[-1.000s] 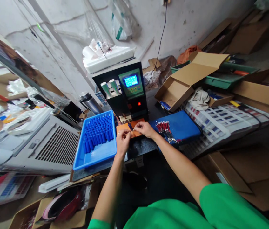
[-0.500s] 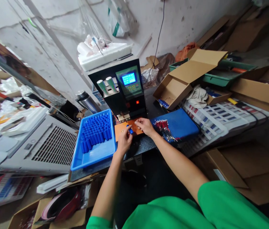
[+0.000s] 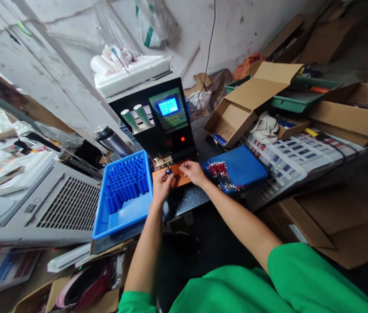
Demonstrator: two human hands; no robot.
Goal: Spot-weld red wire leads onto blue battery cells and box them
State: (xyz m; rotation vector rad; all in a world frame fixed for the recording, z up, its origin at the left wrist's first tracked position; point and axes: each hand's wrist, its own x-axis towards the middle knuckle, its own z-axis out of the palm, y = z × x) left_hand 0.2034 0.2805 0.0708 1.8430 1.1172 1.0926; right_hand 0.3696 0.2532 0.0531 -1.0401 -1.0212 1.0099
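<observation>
Left hand [image 3: 162, 184] grips blue cylinder [image 3: 168, 171] above orange board [image 3: 184, 175]; right hand [image 3: 193, 171] pinched beside it, contents of right grip unclear; blue tray [image 3: 123, 215] at left.

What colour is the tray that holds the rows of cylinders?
The tray is bright blue, seen best in the head view.

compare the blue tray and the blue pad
The blue tray has raised walls; the blue pad has a flat top. The tray holds rows of blue cylinders, while the pad bears red and dark wires. Both are blue and lie near the black machine.
</observation>
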